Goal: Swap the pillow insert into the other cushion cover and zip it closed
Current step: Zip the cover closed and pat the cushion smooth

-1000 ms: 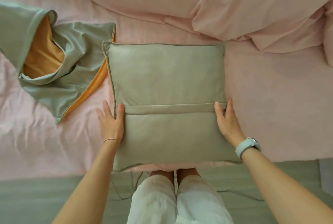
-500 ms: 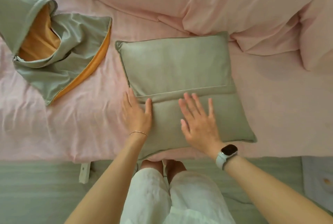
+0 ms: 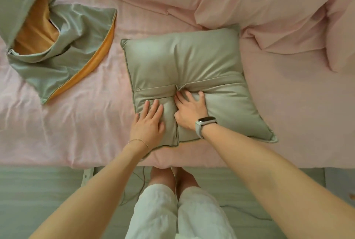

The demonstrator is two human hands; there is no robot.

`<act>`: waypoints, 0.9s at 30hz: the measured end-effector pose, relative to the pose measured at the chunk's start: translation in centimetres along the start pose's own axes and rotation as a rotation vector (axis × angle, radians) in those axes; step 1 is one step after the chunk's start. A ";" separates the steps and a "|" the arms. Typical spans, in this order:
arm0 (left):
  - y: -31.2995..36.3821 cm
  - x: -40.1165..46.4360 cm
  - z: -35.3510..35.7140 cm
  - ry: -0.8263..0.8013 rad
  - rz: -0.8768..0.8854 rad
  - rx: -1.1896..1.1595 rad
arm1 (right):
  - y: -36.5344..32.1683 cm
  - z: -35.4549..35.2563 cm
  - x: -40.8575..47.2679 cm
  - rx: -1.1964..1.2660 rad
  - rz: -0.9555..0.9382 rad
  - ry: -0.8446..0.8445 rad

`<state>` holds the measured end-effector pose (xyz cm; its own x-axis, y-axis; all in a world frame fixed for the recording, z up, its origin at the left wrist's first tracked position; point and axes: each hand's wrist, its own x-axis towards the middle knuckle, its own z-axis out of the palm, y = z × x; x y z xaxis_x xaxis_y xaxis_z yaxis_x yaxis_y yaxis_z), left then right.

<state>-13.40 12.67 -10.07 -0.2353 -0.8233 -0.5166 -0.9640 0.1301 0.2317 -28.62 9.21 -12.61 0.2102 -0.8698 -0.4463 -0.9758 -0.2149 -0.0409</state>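
On the pink bed (image 3: 86,127), cushion (image 3: 192,62) lies flap-side up. Left hand (image 3: 148,121) presses flat, fingers straight. Right hand (image 3: 190,110) digs in, fingers curled, pinching fabric. Empty cover (image 3: 57,50) well left.

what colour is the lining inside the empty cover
Orange lining, inside the grey-green empty cover; head view shows it.

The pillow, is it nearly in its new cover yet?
Not yet. Nothing looks swapped: the pillow is plump in its grey-green cover on the pink bed. Right now the left hand presses flat on it while the right hand digs its fingers in at the flap across its middle. Left to do: pull the stuffing out, put it in the empty cover with orange lining, and zip up.
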 end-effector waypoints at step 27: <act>1.2 3.3 -2.2 -0.299 0.152 0.289 | 1.7 -2.9 -6.9 0.252 0.120 -0.480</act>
<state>-15.07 8.90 -9.66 -0.3618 -0.5922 -0.7201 -0.9005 0.4218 0.1056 -31.55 13.50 -6.99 0.1027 -0.5690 -0.8159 -0.9879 0.0378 -0.1506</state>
